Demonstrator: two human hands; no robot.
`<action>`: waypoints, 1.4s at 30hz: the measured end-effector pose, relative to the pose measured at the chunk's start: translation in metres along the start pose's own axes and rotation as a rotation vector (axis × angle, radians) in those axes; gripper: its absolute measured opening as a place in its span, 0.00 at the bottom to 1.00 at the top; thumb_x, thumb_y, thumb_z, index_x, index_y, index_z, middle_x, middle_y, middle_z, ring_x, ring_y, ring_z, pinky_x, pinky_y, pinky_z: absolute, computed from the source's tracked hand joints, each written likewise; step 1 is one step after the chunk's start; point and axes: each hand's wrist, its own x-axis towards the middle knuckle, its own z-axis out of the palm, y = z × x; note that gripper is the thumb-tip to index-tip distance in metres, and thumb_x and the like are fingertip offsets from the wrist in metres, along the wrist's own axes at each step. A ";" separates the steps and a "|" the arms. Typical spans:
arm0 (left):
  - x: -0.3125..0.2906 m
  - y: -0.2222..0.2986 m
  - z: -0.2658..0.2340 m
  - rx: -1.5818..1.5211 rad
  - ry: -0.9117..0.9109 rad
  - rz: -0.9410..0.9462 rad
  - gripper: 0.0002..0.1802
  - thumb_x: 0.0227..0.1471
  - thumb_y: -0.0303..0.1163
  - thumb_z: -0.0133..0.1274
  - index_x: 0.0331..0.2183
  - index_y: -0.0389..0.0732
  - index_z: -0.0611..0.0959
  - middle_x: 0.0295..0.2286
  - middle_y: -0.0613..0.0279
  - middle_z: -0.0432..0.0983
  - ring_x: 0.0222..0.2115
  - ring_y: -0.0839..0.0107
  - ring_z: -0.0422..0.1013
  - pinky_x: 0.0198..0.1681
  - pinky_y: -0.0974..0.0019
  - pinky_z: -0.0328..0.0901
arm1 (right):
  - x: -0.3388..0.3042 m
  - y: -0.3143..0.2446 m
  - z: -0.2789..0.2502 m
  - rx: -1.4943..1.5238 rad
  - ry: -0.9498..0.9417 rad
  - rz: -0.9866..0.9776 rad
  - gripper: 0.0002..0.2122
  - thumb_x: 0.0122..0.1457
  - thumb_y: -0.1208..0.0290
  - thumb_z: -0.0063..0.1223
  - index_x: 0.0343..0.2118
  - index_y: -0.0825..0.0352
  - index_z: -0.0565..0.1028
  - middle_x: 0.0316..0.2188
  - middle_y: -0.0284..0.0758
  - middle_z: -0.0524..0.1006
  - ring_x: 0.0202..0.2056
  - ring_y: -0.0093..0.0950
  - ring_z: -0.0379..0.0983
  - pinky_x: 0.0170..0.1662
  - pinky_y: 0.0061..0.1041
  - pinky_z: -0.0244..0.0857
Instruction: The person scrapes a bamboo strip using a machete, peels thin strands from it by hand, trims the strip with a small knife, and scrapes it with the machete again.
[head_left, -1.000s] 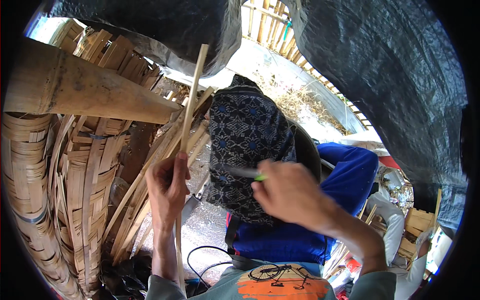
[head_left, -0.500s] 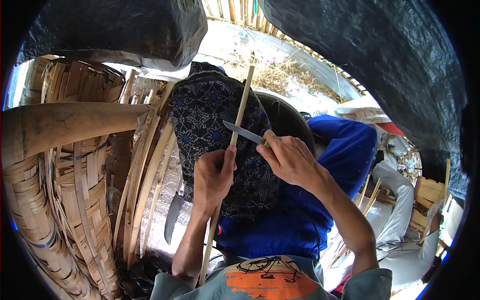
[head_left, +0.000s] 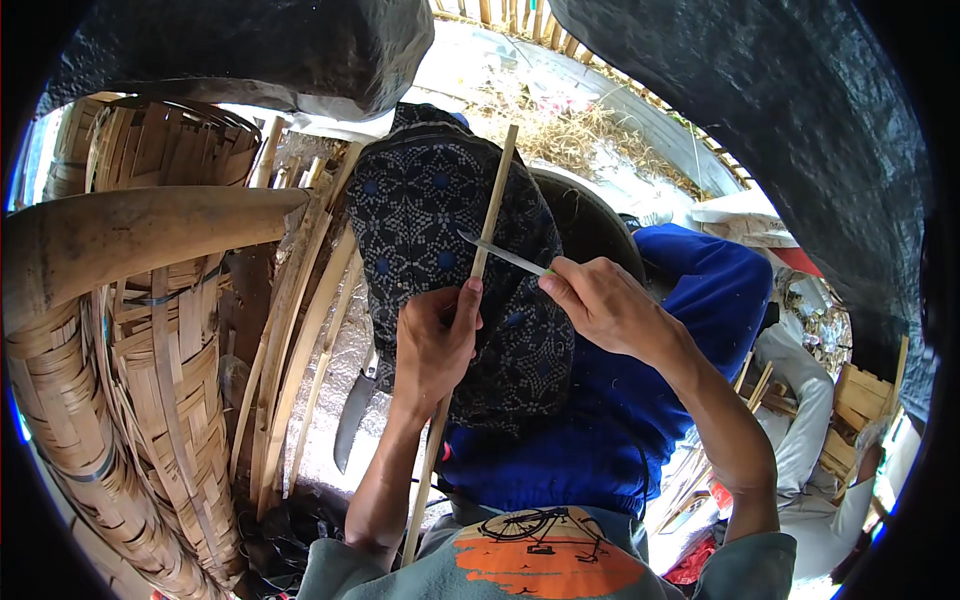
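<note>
We see a long pale strip [head_left: 492, 210] slanting over a dark patterned cloth [head_left: 400, 200]. The fingers of the left hand [head_left: 435, 335] are closed around it. A knife [head_left: 512, 259] crosses it just above them, its handle wrapped in the right hand's [head_left: 615, 305] closed fingers. Farther left, we find a second knife [head_left: 354, 425], split lengths [head_left: 312, 320], a thick pole [head_left: 150, 235] and woven basketry [head_left: 175, 400].

Floor [head_left: 325, 455]: pale, brightly lit, partly in view. At between seven and eight o'clock, a broad-bladed knife [head_left: 355, 418] lies on it, handle toward twelve, tip toward six. At eight to nine o'clock, long bamboo strips [head_left: 316, 325] rest in a loose bundle. Crumpled black plastic [head_left: 290, 530] sits at seven; dry straw [head_left: 570, 140] is scattered at one.
</note>
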 end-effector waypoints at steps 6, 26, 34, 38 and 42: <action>0.001 -0.012 0.008 0.033 0.044 0.017 0.25 0.56 0.39 0.49 0.13 0.33 0.75 0.07 0.63 0.64 0.09 0.76 0.63 0.14 0.69 0.55 | -0.002 -0.004 0.014 -0.235 0.114 -0.043 0.17 0.62 0.62 0.45 0.20 0.68 0.66 0.08 0.40 0.67 0.10 0.37 0.67 0.11 0.34 0.59; -0.004 -0.016 0.009 -0.004 0.079 -0.036 0.24 0.55 0.40 0.51 0.16 0.32 0.78 0.09 0.59 0.69 0.10 0.73 0.66 0.16 0.68 0.57 | -0.003 -0.007 0.024 -0.151 0.197 -0.107 0.14 0.60 0.64 0.49 0.22 0.68 0.68 0.08 0.40 0.62 0.10 0.38 0.63 0.13 0.35 0.59; -0.012 -0.013 0.012 -0.034 0.080 -0.027 0.23 0.54 0.38 0.51 0.16 0.31 0.77 0.08 0.60 0.67 0.10 0.76 0.64 0.15 0.68 0.56 | 0.016 0.020 0.035 -0.379 0.368 -0.182 0.15 0.60 0.65 0.49 0.19 0.65 0.64 0.07 0.38 0.62 0.10 0.36 0.63 0.13 0.33 0.60; -0.008 -0.010 0.004 -0.145 0.063 -0.126 0.24 0.55 0.40 0.51 0.16 0.32 0.77 0.07 0.62 0.66 0.10 0.77 0.64 0.15 0.69 0.55 | 0.009 0.001 0.031 -0.171 0.350 -0.207 0.13 0.60 0.67 0.50 0.21 0.66 0.65 0.07 0.37 0.60 0.10 0.35 0.60 0.13 0.34 0.57; -0.005 -0.014 0.005 -0.094 0.059 -0.100 0.24 0.56 0.41 0.49 0.15 0.33 0.77 0.07 0.63 0.65 0.10 0.78 0.63 0.15 0.69 0.55 | -0.004 -0.009 0.024 -0.074 0.206 -0.119 0.15 0.60 0.66 0.48 0.19 0.68 0.66 0.06 0.39 0.62 0.08 0.36 0.63 0.11 0.33 0.54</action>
